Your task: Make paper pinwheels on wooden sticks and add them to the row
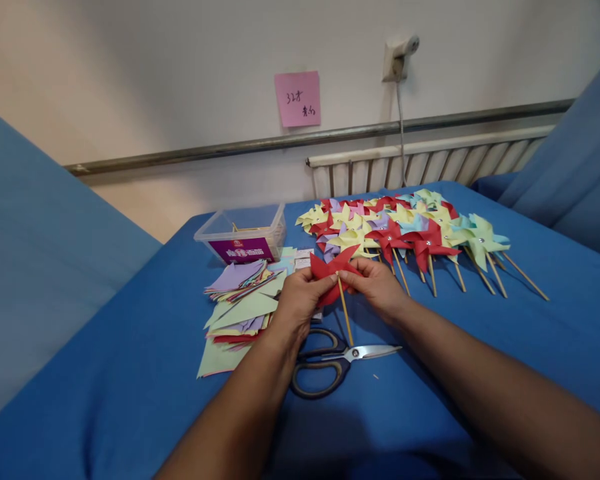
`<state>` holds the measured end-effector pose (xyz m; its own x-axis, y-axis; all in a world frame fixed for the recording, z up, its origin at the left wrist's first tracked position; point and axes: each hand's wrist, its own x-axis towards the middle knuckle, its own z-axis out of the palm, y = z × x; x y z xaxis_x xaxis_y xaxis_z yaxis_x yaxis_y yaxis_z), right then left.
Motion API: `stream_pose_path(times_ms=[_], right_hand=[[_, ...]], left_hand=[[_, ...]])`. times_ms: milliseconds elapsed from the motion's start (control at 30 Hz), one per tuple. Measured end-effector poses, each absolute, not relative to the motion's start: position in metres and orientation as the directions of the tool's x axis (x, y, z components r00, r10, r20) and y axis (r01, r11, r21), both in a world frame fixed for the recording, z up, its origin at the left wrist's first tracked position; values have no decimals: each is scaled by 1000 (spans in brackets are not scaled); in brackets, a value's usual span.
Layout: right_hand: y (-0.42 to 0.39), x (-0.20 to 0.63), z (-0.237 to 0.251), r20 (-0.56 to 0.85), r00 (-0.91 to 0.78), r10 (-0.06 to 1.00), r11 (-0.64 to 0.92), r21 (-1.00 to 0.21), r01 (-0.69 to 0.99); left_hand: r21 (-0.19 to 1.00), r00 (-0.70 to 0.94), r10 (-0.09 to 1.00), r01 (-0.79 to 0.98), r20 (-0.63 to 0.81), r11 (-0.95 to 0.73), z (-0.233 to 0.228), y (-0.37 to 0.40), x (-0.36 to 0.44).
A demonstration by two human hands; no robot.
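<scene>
Between my hands is a red paper pinwheel (333, 261) on a thin wooden stick (345, 313) that points down toward me. My left hand (303, 293) pinches the pinwheel from the left, its thumb near the centre where the stick meets the paper. From the right, my right hand (377, 287) grips it too, thumb close to the same spot. Parts of the fingers are hidden behind the paper. Just below, a pair of scissors (347, 360) with dark handles lies on the blue cloth, blades pointing right and nearly closed.
Many finished-looking pinwheels (430, 241) lie in rows at the back right. Stacks of coloured paper (245, 310) sit at the left, before a clear plastic box (275, 230) holding sticks. Blue cloth (130, 373) covers the table. Behind are a radiator (430, 160) and a wall pipe (230, 148).
</scene>
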<state>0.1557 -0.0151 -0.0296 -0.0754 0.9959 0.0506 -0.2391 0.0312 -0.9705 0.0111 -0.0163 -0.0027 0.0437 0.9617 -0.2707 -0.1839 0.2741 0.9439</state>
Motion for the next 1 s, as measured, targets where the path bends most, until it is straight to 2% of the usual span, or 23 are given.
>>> stream_pose_path(times_ms=[1000], right_hand=[[-15, 157, -30, 63, -75, 995, 45, -974, -224]], left_hand=[[958, -8, 973, -173, -232, 228, -7, -14, 12]])
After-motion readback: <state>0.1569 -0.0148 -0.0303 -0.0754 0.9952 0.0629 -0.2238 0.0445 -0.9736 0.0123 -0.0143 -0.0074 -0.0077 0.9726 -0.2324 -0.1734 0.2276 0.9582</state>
